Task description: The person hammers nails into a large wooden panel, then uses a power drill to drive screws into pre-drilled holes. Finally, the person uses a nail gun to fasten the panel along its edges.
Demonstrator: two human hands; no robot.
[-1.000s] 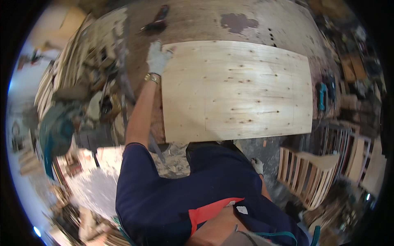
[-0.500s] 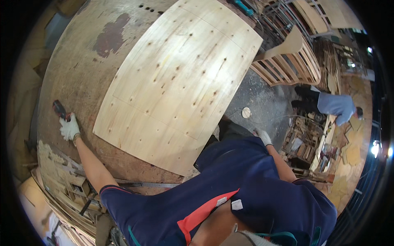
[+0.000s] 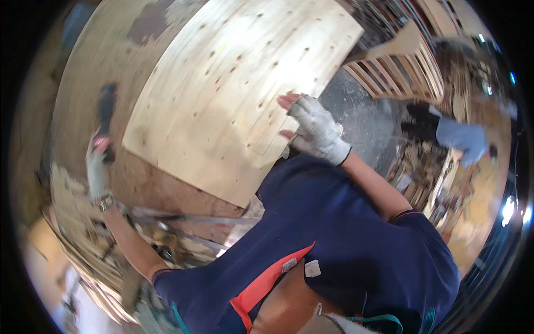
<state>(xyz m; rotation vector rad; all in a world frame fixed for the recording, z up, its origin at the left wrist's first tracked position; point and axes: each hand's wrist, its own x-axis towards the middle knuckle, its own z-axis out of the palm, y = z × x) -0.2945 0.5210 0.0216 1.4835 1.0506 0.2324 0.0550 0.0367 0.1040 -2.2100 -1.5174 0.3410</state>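
My left hand [image 3: 98,167], in a white glove, is wrapped round a dark, long-bodied hand tool [image 3: 105,114] with a red part near the grip. Motion smears the tool, so its exact kind is unclear. It is held over the worn brown table, left of a large plywood board [image 3: 222,83]. The board is pale, knotted, curved along one side and marked with thin pencil lines. Over its right edge hovers my right hand [image 3: 317,125], in a whitish glove with bare fingertips. Its fingers are spread, and nothing shows in it.
Brown worktop [image 3: 83,106] stretches left of the board. A slatted curved wooden piece [image 3: 397,69] stands at the upper right, beside metal racks. A co-worker in a light blue shirt [image 3: 459,136] bends near heaped wood scraps [image 3: 417,161]. Long strips [image 3: 183,220] lie along the table's near edge.
My right hand has risen from beside my body to above the board's right edge. The tool in my left hand has swung toward the board. The view has shifted.
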